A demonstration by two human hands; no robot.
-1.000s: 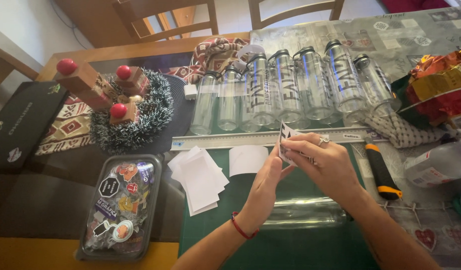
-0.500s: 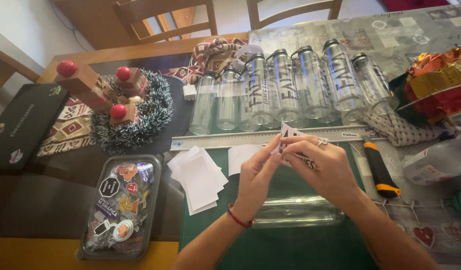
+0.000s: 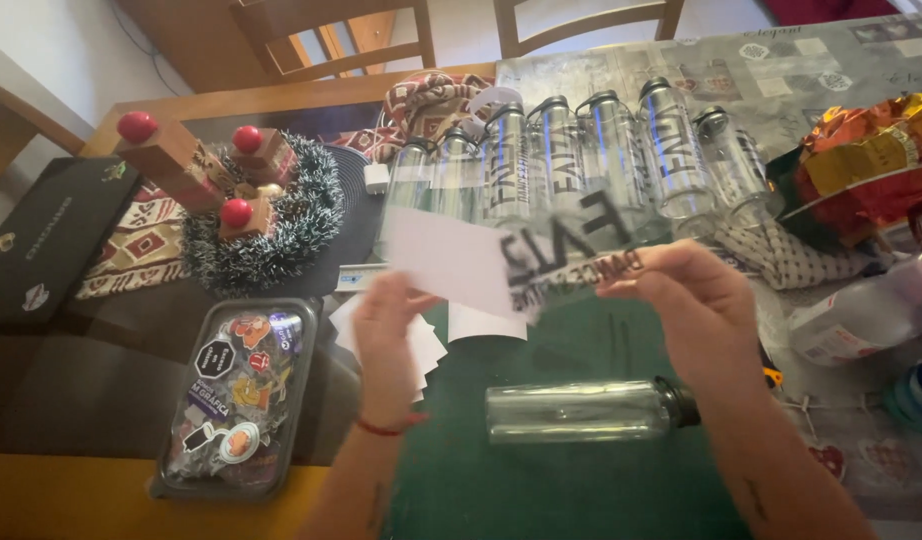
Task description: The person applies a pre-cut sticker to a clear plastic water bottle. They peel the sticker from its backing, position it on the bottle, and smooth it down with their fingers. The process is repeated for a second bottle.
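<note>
Pinching a white backing sheet [image 3: 451,262] in our left hand [image 3: 389,330] and its clear black-lettered film [image 3: 571,250] in our right hand [image 3: 696,300], we hold them stretched apart above the clear glass bottle [image 3: 581,410] lying on the green mat [image 3: 541,490].

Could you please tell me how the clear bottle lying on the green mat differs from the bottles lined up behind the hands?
The lying bottle rests on its side on the green mat, alone; the row of bottles stands side by side. The lying bottle looks plain, with no lettering visible, while several in the row carry black lettering. Both kinds are clear with dark caps.
</note>
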